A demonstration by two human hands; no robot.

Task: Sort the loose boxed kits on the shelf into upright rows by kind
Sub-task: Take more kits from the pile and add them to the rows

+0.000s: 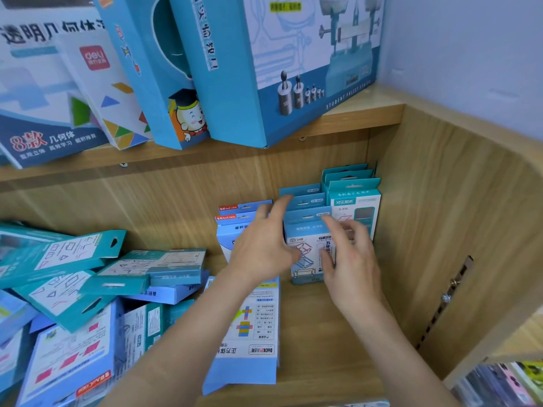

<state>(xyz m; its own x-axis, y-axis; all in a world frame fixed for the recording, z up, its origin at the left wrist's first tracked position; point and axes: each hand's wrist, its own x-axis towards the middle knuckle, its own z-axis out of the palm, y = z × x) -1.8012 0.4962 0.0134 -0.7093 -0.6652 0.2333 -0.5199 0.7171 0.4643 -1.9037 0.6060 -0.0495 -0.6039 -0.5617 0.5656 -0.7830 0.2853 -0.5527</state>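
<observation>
upper shelf board (352,120), light wood, carries large boxes standing tilted: blue balance-scale box (293,69) at right, blue cartoon-graduate box (158,92) touching it, white tangram box (100,83), geometric-solids box (35,124) at left. wooden side panel (440,215) bears slotted metal rail (443,301). pale wall (470,39) above. blurred colourful items (505,383) lower right.

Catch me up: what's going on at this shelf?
A person is sorting boxed kits on the lower shelf. Three upright rows stand at the back right. Both hands are at the middle row: the left hand is open with spread fingers, and the right hand is at its front box. A loose pile lies unsorted on the left.
</observation>
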